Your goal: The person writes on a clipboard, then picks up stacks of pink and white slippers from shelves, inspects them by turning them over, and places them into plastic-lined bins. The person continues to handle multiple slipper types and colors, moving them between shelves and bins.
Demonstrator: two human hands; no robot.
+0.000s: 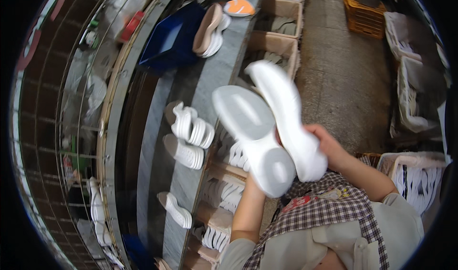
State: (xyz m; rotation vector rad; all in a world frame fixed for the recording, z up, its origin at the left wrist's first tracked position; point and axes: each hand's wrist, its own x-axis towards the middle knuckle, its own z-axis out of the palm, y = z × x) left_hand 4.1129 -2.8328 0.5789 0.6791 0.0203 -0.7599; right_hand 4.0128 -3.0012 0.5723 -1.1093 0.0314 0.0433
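Note:
Two white shoe soles are held up side by side in front of me. The left shoe sole (245, 122) turns its underside toward me, with grey pads at the forefoot and heel. My left hand (253, 186) is behind its heel end, closed on it, with most of the fingers hidden. My right hand (329, 146) grips the heel end of the other shoe sole (281, 108), which stands on its side and is slightly blurred. The two soles lie close together, partly overlapping.
More white soles (186, 151) lie on the grey shelf (210, 86) at left, near a blue bin (174, 39) and an orange-and-white piece (239, 7). Lined crates (274, 43) of soles stand below it. Crates (405, 170) and an orange crate (365, 20) stand right, wire mesh (57, 127) far left.

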